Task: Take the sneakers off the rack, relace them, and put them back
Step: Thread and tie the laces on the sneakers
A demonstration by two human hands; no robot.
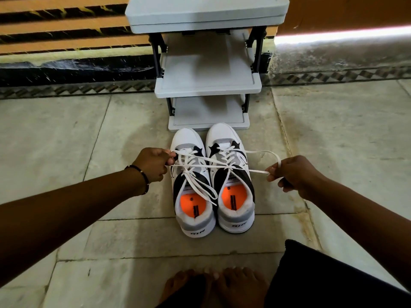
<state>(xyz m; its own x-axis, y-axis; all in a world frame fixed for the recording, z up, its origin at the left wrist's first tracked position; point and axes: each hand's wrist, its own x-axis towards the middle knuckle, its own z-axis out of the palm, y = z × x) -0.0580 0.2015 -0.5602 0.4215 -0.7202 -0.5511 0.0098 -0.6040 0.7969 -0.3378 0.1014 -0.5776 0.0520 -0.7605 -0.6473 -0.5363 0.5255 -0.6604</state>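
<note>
Two white, grey and black sneakers with orange insoles stand side by side on the stone floor, toes toward the rack: the left sneaker (193, 192) and the right sneaker (233, 185). A white lace (244, 168) stretches taut across both shoes. My left hand (153, 164) pinches one lace end just left of the left sneaker's toe area. To the right of the right sneaker, my right hand (293, 174) grips the other end, with a loop of lace arching above it. Loose lace lies over the left sneaker's opening.
A grey shoe rack (208, 85) with three bare shelves stands right behind the sneakers against the wall. My bare feet (213, 285) and a dark garment (322, 274) are at the bottom edge. Stone floor tiles spread to both sides.
</note>
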